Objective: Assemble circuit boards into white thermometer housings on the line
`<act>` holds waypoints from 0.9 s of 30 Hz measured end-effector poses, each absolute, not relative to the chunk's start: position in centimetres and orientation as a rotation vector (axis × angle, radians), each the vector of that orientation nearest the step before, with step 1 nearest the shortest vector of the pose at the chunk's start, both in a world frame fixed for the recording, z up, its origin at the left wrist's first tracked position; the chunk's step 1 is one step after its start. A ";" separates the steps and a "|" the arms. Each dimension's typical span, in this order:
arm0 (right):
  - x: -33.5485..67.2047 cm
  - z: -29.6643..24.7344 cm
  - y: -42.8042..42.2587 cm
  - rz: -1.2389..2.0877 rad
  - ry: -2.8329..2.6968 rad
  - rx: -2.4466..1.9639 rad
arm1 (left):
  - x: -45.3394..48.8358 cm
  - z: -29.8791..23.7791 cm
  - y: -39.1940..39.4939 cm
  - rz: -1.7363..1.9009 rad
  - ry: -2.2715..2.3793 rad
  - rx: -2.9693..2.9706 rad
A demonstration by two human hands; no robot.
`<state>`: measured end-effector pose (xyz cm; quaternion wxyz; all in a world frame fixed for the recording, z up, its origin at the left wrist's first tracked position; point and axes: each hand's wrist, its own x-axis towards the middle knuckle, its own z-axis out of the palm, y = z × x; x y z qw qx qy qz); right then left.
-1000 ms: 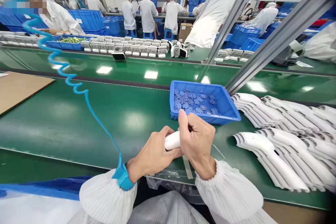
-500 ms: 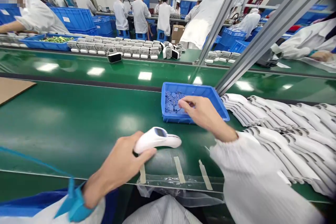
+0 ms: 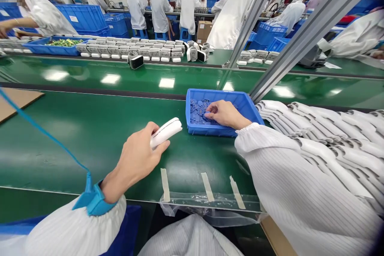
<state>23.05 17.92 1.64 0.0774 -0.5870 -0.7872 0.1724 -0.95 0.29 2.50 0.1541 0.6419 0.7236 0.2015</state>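
My left hand [image 3: 135, 162] grips a white handheld infrared thermometer body [image 3: 166, 133] above the green conveyor belt [image 3: 90, 136], its display turned out of sight. My right hand [image 3: 224, 114] reaches into a shallow blue plastic tray [image 3: 210, 131], with its fingertips on a heap of small flat blue-grey pieces [image 3: 196, 113]. Whether those fingers hold a piece is hidden. A blue anti-static wrist strap [image 3: 94, 200] circles my left wrist.
Stacks of white curved housings [image 3: 327, 136] lie right of the tray. Behind it, a metal frame rail [image 3: 309, 36] runs diagonally. Several strips of tape [image 3: 207, 187] mark the belt's front edge. Co-workers and rows of white devices [image 3: 129, 51] occupy the far belt.
My right hand has moved from the tray's front edge further in over the pieces. My left hand has rotated the thermometer, hiding its display, and raised it up the picture.
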 end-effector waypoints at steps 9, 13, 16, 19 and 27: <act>24.3 4.9 11.9 0.690 -1.936 -1.486 | 1.6 2.7 0.1 0.842 1.561 1.590; 23.6 6.0 6.4 1.313 -1.590 -1.184 | 3.3 3.2 0.4 0.877 1.505 1.719; 22.9 5.2 4.1 1.373 -1.515 -1.103 | 3.9 3.2 0.5 0.892 1.463 1.755; 22.6 3.9 3.3 1.152 -1.563 -1.156 | 4.1 3.3 0.4 0.834 1.403 1.760; 23.6 3.5 2.5 0.596 -1.853 -1.154 | 3.7 3.6 0.4 0.684 1.502 2.126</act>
